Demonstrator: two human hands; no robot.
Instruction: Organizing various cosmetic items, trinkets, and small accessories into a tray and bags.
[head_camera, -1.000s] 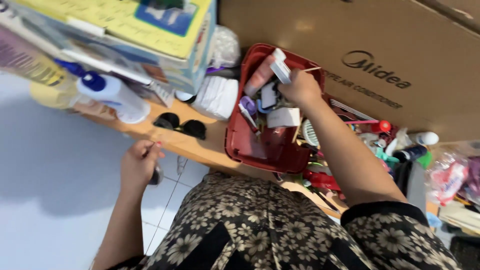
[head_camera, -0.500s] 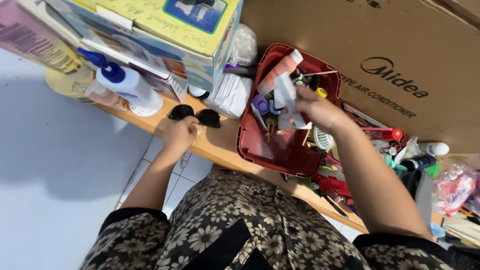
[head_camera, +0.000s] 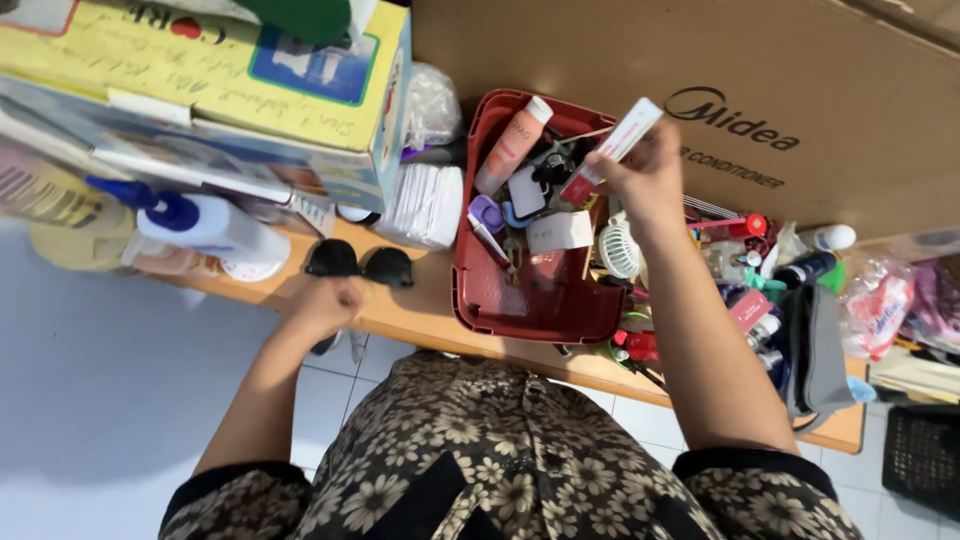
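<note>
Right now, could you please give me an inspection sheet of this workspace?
Surface: light wooden shelf, crowded.
Job's things: slim white-and-red tube; dark red plastic basket packed with toiletries.
Clutter: black sunglasses, white pump bottle with blue top, yellow-and-blue printed box, small white fan.
Grips: right hand holds the tube above the basket; left hand closed at the shelf edge.
Cables: nothing seen.
Surroundings: large brown cardboard carton, white tiled floor.
</note>
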